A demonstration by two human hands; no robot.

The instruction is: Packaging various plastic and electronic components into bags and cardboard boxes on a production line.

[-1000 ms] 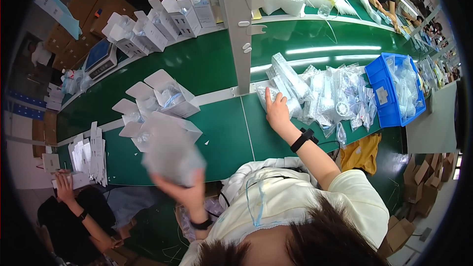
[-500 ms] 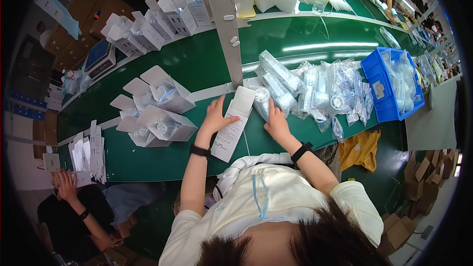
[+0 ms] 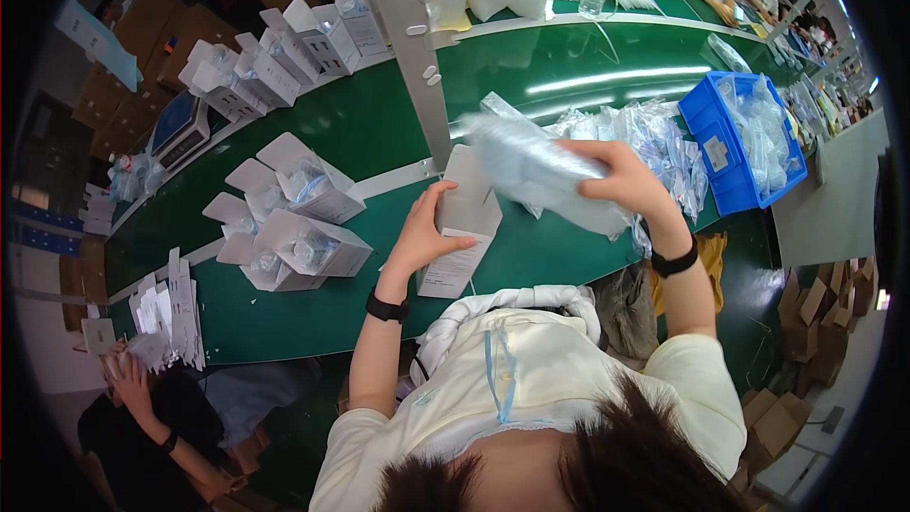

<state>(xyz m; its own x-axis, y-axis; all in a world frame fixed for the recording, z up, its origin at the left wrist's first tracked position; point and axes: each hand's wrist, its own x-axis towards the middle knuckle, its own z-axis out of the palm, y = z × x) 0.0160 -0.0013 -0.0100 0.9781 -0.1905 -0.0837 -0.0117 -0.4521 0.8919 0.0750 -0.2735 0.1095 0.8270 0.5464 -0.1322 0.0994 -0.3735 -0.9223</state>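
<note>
My left hand [image 3: 423,239] grips a white carton [image 3: 464,218] by its side, thumb on the printed face and fingers at the far edge. The carton stands on the green table with its flap [image 3: 462,171] raised. In the air to the right of it, my right hand [image 3: 626,180] holds a clear bubble-wrapped packet [image 3: 540,171], smeared by motion. What is inside the wrap cannot be made out. Behind that packet lies a pile of clear bagged parts [image 3: 621,133], partly hidden by my right hand.
Several open white boxes with bagged contents [image 3: 313,246] stand to the left; more line a shelf [image 3: 284,62] behind. A blue bin [image 3: 730,156] of bagged parts sits at the right. Flat cartons [image 3: 171,313] lie far left, near another person's hand [image 3: 128,384]. A metal post [image 3: 417,66] rises mid-table.
The carton under my left hand has gone from flat to opened out. My right hand has picked a bubble-wrapped packet off the pile and lifted it toward the carton.
</note>
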